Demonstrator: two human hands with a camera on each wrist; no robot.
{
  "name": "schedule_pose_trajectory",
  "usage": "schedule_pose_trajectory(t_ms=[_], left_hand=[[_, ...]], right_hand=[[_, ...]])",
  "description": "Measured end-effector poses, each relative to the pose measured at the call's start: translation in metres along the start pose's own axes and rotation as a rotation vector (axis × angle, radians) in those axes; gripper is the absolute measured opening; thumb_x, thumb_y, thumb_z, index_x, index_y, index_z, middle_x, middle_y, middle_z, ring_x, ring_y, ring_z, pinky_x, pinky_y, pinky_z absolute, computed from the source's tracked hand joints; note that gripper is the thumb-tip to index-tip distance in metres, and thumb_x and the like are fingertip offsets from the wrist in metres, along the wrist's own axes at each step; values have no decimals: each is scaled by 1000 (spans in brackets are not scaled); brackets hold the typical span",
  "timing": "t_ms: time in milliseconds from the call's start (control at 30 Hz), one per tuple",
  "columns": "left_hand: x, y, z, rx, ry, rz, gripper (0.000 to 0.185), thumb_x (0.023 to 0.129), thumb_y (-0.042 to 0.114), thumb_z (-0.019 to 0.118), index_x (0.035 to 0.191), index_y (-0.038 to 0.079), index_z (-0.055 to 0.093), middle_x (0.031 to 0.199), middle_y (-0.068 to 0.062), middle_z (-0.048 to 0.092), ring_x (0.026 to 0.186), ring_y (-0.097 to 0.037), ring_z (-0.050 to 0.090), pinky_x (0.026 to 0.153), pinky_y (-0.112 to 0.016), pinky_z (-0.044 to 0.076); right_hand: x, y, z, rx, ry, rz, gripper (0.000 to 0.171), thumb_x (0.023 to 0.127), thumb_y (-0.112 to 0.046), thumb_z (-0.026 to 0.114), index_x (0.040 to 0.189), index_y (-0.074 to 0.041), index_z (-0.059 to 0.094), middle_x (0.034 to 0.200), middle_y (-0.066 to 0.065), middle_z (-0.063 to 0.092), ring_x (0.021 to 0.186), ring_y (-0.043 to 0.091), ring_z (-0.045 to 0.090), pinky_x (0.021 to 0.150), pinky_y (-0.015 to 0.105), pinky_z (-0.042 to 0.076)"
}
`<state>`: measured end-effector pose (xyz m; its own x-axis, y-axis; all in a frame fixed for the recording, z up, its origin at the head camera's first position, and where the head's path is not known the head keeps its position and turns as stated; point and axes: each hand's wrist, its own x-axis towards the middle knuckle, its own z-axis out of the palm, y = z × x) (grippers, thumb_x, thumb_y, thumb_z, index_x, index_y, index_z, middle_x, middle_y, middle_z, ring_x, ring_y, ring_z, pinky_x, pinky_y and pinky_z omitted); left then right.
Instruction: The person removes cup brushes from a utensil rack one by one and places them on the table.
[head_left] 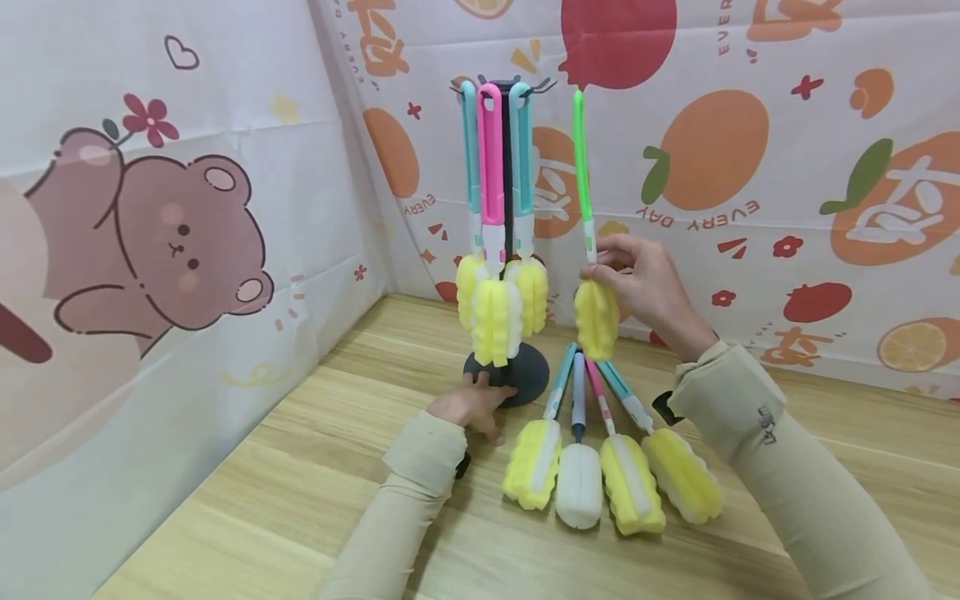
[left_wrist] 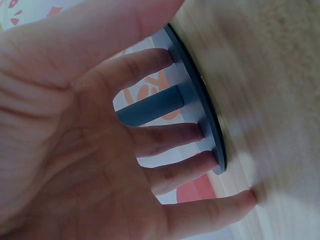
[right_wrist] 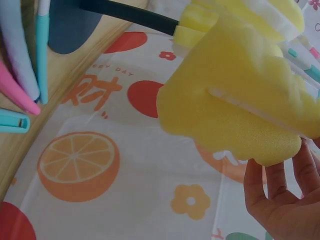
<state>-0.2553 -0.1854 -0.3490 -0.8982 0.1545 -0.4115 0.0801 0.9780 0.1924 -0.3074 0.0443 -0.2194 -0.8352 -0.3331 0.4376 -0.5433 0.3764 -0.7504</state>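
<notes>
My right hand (head_left: 637,279) pinches a green-handled sponge bottle brush (head_left: 597,321) at its white neck, just above the yellow sponge. The brush is upright in the air, handle end up, right of a black stand (head_left: 508,183). In the right wrist view its yellow sponge (right_wrist: 240,100) fills much of the picture beside my fingers. My left hand (head_left: 474,406) rests with extended fingers on the stand's round base (head_left: 532,375); its little finger touches the table. From the stand's hooks hang three sponge brushes, one with a pink handle (head_left: 491,158) and two with teal handles (head_left: 522,158).
Several brushes lie fanned out on the wooden table (head_left: 285,475) in front of the stand, among them a white-sponged brush (head_left: 579,487) and a yellow one (head_left: 682,475) at the right. Printed cloths hang behind (head_left: 712,150) and at the left (head_left: 300,167).
</notes>
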Motion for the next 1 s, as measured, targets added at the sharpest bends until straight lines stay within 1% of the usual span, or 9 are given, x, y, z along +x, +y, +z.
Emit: schedule_pose_trajectory(t_ms=[233,433,633,800,1000], left_hand=[[1,0,0,-1,-2,0,81,86,28,84,156,24,43,157,-21,29,140,-40,26,101,-60,42],[0,2,-1,1,-7,-6,81,87,29,84,156,25,42,157,-20,29,140,-39,26,100,-60,43],[0,1,-1,1,-6,-4,81,86,28,84,156,24,43,156,-20,30,139,-39,27,100,-60,43],[0,1,-1,-1,-2,-8,81,86,28,84,156,24,43,156,-20,29,140,-40,26,100,-61,42],[-1,1,-1,-12,-1,-11,81,86,28,84,156,25,43,158,-20,27,144,-40,23,102,-61,41]], right_hand=[[-4,8,-2,-4,-1,20,29,94,-3,72,120,8,67,101,22,73,80,13,62,62,17,51],[-9,17,-4,-38,-1,19,25,94,-1,71,118,8,69,97,22,73,81,20,62,62,18,50],[-17,25,-3,-90,-42,31,23,94,-1,71,115,9,70,96,21,72,83,26,63,63,18,51],[-21,30,-6,-100,-42,48,23,95,-2,71,116,8,69,97,21,72,85,26,63,64,18,51],[-26,37,-9,-99,-55,49,25,94,-2,71,116,9,68,94,19,70,79,22,62,62,20,51]])
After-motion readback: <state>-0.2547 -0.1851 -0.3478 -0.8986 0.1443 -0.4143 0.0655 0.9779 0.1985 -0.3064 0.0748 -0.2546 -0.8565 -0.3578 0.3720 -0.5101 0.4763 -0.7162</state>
